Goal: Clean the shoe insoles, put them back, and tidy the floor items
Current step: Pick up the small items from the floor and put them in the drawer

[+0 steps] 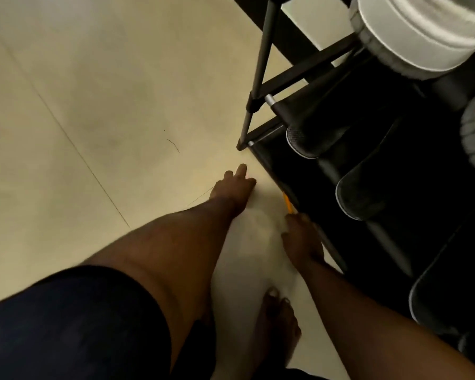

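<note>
My left hand [235, 186] reaches forward low over the cream tiled floor [93, 119], fingers straight and spread, near the rack's corner leg. My right hand [302, 242] lies against the bottom edge of the black shoe rack [274, 165], its fingers curled round a thin yellow pencil-like stick [287, 202] that pokes out towards the rack. Dark shoes with grey rims [359, 196] sit in a row on the rack's lowest shelf. No loose insole shows.
White shoes with grey soles [420, 31] stand on an upper shelf at the top right. My bare foot [279, 322] rests on the floor between my arms. A thin dark thread [174, 145] lies on the tiles to the left of the rack.
</note>
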Tool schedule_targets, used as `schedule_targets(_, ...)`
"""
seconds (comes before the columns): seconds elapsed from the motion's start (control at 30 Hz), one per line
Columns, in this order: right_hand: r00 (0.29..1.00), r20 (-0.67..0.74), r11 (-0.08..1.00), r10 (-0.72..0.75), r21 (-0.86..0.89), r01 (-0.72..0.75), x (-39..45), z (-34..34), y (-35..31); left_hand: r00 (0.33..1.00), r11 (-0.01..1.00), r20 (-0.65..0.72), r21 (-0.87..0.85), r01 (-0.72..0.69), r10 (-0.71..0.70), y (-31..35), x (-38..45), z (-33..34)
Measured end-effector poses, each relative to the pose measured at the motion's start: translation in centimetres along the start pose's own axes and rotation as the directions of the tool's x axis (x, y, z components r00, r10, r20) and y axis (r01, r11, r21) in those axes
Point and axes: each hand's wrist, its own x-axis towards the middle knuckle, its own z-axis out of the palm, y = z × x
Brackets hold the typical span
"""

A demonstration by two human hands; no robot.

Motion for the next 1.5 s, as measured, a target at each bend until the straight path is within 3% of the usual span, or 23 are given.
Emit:
schedule_targets(0.1, 1.000, -0.018, 1.000, -0.013, -0.004, 0.013, -0.3, -0.2, 0.0, 1.000, 1.000, 0.008, 0.007, 0.002, -0.002, 1.5, -0.4, 0.0)
schedule_targets(0.2, 0.999, 0.049, 1.000, 0.000, -0.009, 0.000, -1.6, -0.4, 0.0, 0.995, 1.000, 0.100, -0.012, -0.001, 0.003, 2.8, -1.5, 0.1)
schedule_targets(0.33, 0.996, 0.080, 0.991, 0.046, 0.125, -0.056, -5.5, -2.2, 0.0, 0.977, 0.999, 0.215, -0.050, 0.009, 0.001, 5.9, -5.1, -1.8)
schedule_targets(0.47, 0.996, 0.037, 0.964, 0.076, 0.252, -0.083, -11.9, -6.8, -0.4, 0.960, 0.999, 0.278, 0.035, -0.032, 0.021, 10.4, -11.3, -5.7)
schedule_targets(0.6, 0.989, 0.004, 0.923, 0.147, 0.358, -0.138, -19.7, -13.6, 0.1, 0.973, 0.990, 0.225, 0.120, -0.078, 0.049, 16.0, -18.8, -12.3)
schedule_targets(0.7, 0.980, -0.040, 0.903, 0.196, 0.396, -0.164, -25.4, -17.8, 1.1, 0.984, 0.994, 0.164, 0.074, -0.079, 0.066, 21.5, -24.6, -16.2)
schedule_targets(0.83, 0.940, -0.124, 0.833, 0.319, 0.510, -0.215, -32.2, -21.3, 3.1, 0.987, 0.987, -0.024, 0.028, -0.159, 0.159, 28.0, -31.8, -18.5)
schedule_targets(0.93, 0.912, -0.170, 0.747, 0.372, 0.638, -0.186, -35.9, -23.0, 4.7, 0.965, 0.972, -0.119, 0.032, -0.231, 0.234, 30.9, -35.1, -19.6)
schedule_targets(1.13, 0.923, -0.142, 0.700, 0.357, 0.695, -0.164, -43.6, -24.6, 9.2, 0.919, 0.930, -0.148, 0.098, -0.354, 0.366, 34.0, -38.5, -21.2)
schedule_targets(1.23, 0.905, -0.162, 0.581, 0.394, 0.807, -0.109, -47.6, -25.4, 11.7, 0.856, 0.901, -0.306, 0.014, -0.433, 0.416, 35.7, -39.7, -20.4)
schedule_targets(1.33, 0.850, -0.209, 0.450, 0.484, 0.892, -0.036, -50.6, -26.2, 14.9, 0.787, 0.852, -0.384, -0.003, -0.523, 0.482, 38.6, -41.0, -18.0)
schedule_targets(1.5, 0.642, -0.297, 0.412, 0.707, 0.911, -0.033, -52.5, -25.3, 21.5, 0.715, 0.745, -0.229, 0.078, -0.663, 0.661, 44.0, -41.2, -13.4)
